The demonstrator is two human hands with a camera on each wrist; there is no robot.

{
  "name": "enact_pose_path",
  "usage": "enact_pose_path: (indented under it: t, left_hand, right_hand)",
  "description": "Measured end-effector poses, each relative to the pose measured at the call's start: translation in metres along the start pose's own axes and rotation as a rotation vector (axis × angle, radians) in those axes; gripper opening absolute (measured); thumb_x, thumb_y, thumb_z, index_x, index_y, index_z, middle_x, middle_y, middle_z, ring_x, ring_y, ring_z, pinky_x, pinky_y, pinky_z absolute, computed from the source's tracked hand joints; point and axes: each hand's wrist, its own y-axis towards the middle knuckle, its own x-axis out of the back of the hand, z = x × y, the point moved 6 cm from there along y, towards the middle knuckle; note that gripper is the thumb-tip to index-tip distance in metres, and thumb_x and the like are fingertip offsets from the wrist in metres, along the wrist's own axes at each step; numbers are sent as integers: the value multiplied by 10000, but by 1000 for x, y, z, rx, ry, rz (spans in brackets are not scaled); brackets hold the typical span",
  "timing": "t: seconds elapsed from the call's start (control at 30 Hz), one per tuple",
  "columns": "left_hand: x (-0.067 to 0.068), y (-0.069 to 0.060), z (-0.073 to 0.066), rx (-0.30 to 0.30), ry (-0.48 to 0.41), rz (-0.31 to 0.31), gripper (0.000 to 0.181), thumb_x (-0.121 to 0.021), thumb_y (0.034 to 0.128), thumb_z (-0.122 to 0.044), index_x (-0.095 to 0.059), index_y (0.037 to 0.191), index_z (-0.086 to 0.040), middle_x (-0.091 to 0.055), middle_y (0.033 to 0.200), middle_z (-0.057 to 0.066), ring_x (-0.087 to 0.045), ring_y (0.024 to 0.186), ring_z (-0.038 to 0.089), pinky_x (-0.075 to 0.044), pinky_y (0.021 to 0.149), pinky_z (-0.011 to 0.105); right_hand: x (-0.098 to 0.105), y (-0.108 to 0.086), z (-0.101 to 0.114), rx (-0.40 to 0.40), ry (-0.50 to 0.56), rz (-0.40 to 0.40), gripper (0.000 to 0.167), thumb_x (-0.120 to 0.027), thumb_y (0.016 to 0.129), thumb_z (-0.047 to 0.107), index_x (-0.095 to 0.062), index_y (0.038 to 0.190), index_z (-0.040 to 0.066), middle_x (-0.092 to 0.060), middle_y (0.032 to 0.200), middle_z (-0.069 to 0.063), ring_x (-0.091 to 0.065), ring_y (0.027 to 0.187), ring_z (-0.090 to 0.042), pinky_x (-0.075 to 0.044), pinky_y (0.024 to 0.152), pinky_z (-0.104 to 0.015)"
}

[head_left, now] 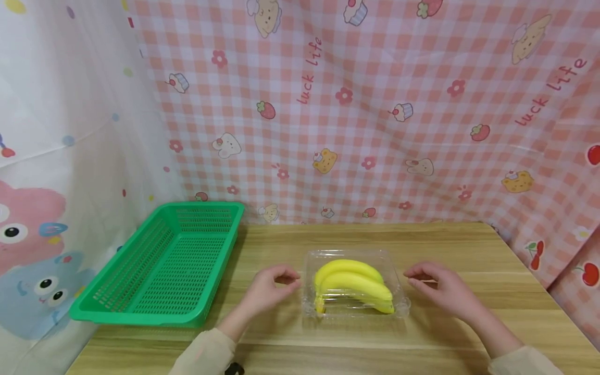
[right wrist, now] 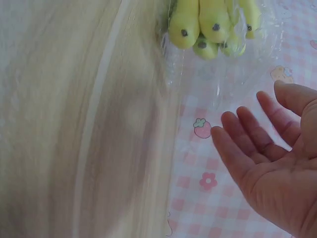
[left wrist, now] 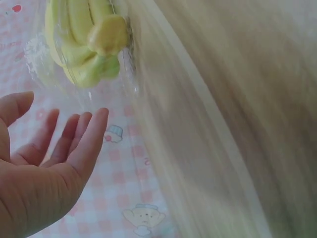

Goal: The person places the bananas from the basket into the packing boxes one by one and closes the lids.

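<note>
A clear plastic clamshell box [head_left: 400, 307] sits on the wooden table with a bunch of yellow bananas [head_left: 351, 278] inside it. Its lid appears to lie over the fruit. To the left of the box is my left hand [head_left: 272, 286], fingers loosely bent, holding nothing and a little apart from the plastic. On the opposite side my right hand [head_left: 442, 289] is held in much the same way, also with a small gap to the box. Both wrist views show relaxed fingers with bare palms, the banana stem [left wrist: 109, 34] facing the left hand and the banana tips [right wrist: 215, 25] facing the right.
A green plastic basket [head_left: 201, 307] with slotted walls stands on the left of the table [head_left: 281, 239], with nothing seen in it. Behind hangs a pink checked curtain [head_left: 300, 130]. A small black object [head_left: 234, 369] shows at the bottom edge, by the left sleeve.
</note>
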Motion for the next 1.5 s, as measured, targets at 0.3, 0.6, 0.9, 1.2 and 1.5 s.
enact_pose_path:
  t: [0.3,0.6,0.9,1.2,1.5]
  left_hand:
    - [-10,-11,5,181,-325,65,386,-718,873,-63,-590,1183,128,-657,1069,190,-640,939,258,-594,753,371]
    - [-26,-24,12,336,-634,95,621,-703,888,-43,-386,1361,203,-576,1173,256,-648,956,246,-573,828,451]
    - [-38,-30,9,392,-776,79,614,-669,890,-7,-339,1361,209,-559,1111,190,-632,897,203,-569,846,448]
    - [-43,-30,9,417,-829,49,632,-677,894,-35,-323,1359,204,-518,1061,159,-610,840,205,-577,829,427]
    - [-47,-29,10,442,-902,48,485,-652,890,4,-375,1260,152,-523,1003,125,-584,821,182,-584,807,382]
  right_hand:
    - [-5,-15,-6,-254,209,92,311,-636,972,120,-609,1201,-88,-660,1150,-191,-643,969,-137,-551,784,-249]
    - [-16,-24,-6,-304,459,156,503,-609,985,104,-423,1337,-203,-571,1233,-308,-629,978,-66,-565,835,-302]
    - [-25,-26,-6,-401,594,187,644,-601,993,127,-263,1415,-222,-518,1243,-299,-611,1016,-173,-556,874,-340]
    - [-32,-26,-6,-426,669,245,675,-563,1013,117,-166,1437,-226,-513,1172,-215,-605,998,-174,-556,876,-344]
    - [-36,-26,-5,-431,711,271,691,-552,1018,123,-134,1429,-241,-532,1165,-204,-613,987,-175,-557,874,-358]
